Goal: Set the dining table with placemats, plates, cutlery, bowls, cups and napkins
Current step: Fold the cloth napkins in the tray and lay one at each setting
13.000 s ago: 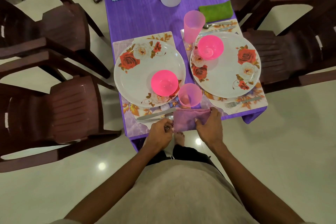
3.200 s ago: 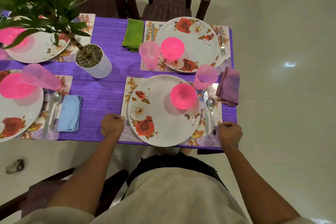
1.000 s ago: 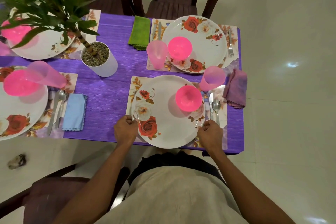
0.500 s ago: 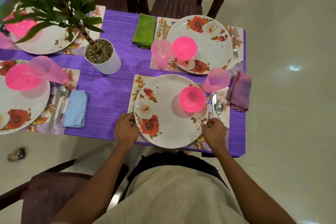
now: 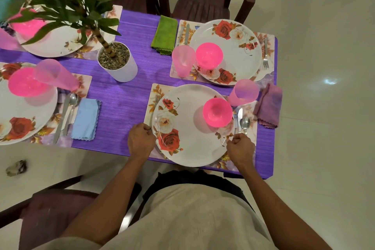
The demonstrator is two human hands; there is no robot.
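Gripping the plate at both sides: my left hand curls on its left rim beside the fork, my right hand pinches the right rim below the knife and spoon. It sits on its placemat near the table edge, a bowl on it.

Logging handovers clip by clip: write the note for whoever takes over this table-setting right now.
Left hand grips the near plate at its left rim; right hand grips its right rim.
The plate sits on its placemat with the pink bowl on it, fork to the left, knife and spoon to the right, cup and purple napkin beyond.
Done: every visible setting looks laid.
Left: release the plate once it looks centred.
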